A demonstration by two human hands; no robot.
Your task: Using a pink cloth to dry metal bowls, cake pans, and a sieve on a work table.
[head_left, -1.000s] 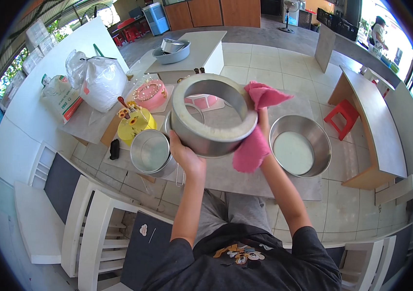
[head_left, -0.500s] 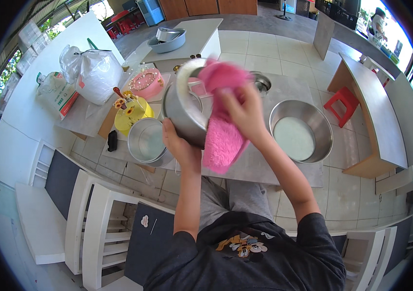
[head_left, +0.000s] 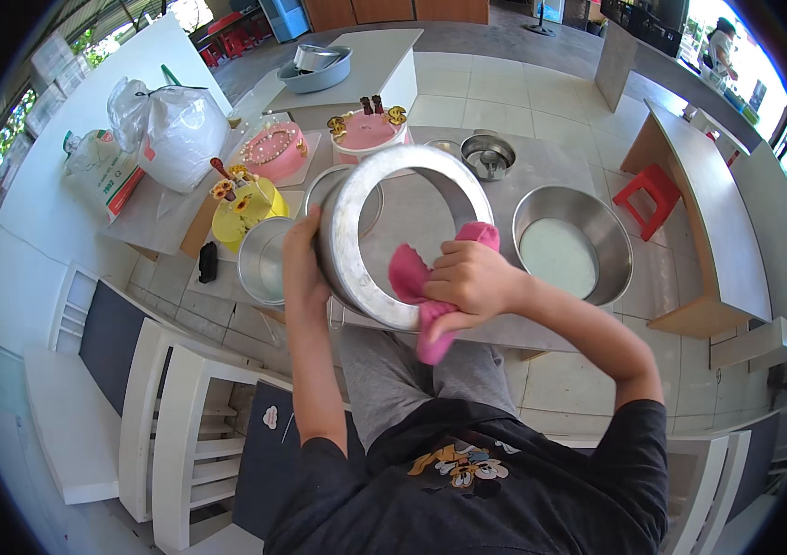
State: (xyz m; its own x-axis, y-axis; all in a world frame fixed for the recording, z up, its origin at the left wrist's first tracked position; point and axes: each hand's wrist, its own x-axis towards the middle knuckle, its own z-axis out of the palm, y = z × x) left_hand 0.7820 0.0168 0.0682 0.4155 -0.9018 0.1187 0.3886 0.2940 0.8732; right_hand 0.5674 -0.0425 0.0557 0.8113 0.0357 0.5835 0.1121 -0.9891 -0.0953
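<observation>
My left hand [head_left: 303, 264] grips the outer left side of a wide silver metal ring [head_left: 354, 248], tilted so its opening and broad rim face me. The grey table shows through its middle. With my right hand [head_left: 477, 282] I clutch a fluffy pink cloth [head_left: 410, 275], which wraps over the ring's lower right rim and hangs below it. Left of the ring stand a metal pot [head_left: 261, 268] and another round metal pan [head_left: 318, 191], partly covered by the ring. Farther right is a large steel basin [head_left: 612, 242] with a pale inside.
A yellow cake [head_left: 259, 205], a pink cake with beads [head_left: 282, 153] and another pink cake [head_left: 370, 131] stand at the far left of the table. Small metal bowls [head_left: 488, 155] sit at the back. White chairs [head_left: 181, 435] flank me; a red stool [head_left: 650, 199] stands right.
The ring has turned to face me and moved slightly right. My right hand and the cloth have come down from its top to its lower right rim.
</observation>
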